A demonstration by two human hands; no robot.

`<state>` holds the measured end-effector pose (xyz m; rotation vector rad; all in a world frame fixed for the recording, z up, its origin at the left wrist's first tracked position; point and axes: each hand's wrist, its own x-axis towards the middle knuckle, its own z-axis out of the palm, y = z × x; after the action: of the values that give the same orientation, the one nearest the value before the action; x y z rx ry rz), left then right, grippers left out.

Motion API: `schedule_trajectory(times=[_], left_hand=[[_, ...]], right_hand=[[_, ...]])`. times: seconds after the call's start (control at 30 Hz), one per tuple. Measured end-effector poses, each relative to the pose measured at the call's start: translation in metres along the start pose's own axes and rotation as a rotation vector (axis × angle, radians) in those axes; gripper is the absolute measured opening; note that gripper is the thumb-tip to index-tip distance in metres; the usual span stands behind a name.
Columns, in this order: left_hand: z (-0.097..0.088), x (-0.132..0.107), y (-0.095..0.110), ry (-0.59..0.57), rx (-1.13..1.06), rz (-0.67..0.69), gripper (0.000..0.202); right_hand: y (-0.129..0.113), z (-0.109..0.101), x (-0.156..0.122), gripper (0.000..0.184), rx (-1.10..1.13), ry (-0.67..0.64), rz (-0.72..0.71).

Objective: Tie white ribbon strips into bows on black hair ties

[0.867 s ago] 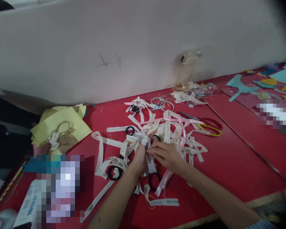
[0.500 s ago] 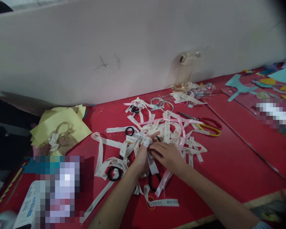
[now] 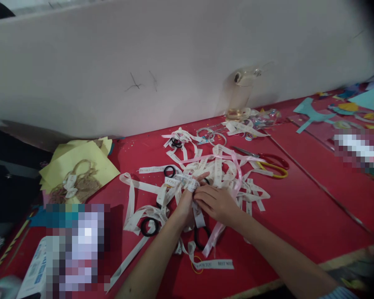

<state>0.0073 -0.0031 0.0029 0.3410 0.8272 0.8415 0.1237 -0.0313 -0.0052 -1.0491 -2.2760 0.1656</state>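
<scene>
White printed ribbon (image 3: 175, 182) is wrapped round the fingers of my left hand (image 3: 186, 204), which is closed on it. My right hand (image 3: 217, 202) meets it from the right, fingers bent and pressed together at the wrapped ribbon; their tips are partly hidden. A ribbon tail (image 3: 198, 216) hangs below the hands. Around them lies a tangled heap of white ribbon (image 3: 218, 169) with a pink ribbon (image 3: 237, 176) through it. Black rings lie in the heap, one (image 3: 169, 171) above my left hand and another (image 3: 149, 227) left of my wrist.
Scissors with red and yellow handles (image 3: 276, 168) lie right of the heap. Yellow paper sheets (image 3: 96, 160) carry a twine bundle (image 3: 85, 185) at the left. A clear plastic cup (image 3: 238, 97) stands against the grey wall (image 3: 174, 62). Blue paper cutouts (image 3: 313, 114) lie far right on the red table (image 3: 302, 207).
My right hand has shifted slightly left and closed in on my left hand, its fingers more drawn together. The heap of ribbon has hardly moved.
</scene>
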Motion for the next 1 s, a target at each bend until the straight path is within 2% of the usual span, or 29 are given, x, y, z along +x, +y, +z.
schedule_trajectory(times=[0.1,0.2,0.33,0.43,0.6,0.83,1.0], left_hand=[[0.001,-0.002,0.001,-0.062,0.005,0.034,0.046],[0.003,-0.005,0.002,-0.029,0.024,0.025,0.047],[0.0,-0.004,0.001,-0.04,0.06,0.025,0.045],[-0.005,-0.001,-0.002,-0.091,0.081,0.038,0.042],[-0.011,0.006,-0.01,-0.108,0.054,0.031,0.043],[-0.013,0.008,-0.013,0.005,0.08,0.018,0.05],[-0.013,0.006,-0.01,0.001,0.15,-0.003,0.051]], right_hand=[[-0.002,0.0,-0.001,0.017,-0.047,0.029,0.092],[-0.002,0.001,-0.001,0.018,-0.1,0.038,0.146],[0.001,0.002,-0.001,0.017,-0.116,0.028,0.135],[0.003,0.002,0.0,0.017,-0.061,0.041,0.098],[0.004,-0.001,0.002,0.017,0.024,0.059,0.103],[0.007,-0.005,0.0,0.019,0.044,0.069,0.102],[0.012,-0.002,-0.002,0.019,0.079,0.085,0.083]])
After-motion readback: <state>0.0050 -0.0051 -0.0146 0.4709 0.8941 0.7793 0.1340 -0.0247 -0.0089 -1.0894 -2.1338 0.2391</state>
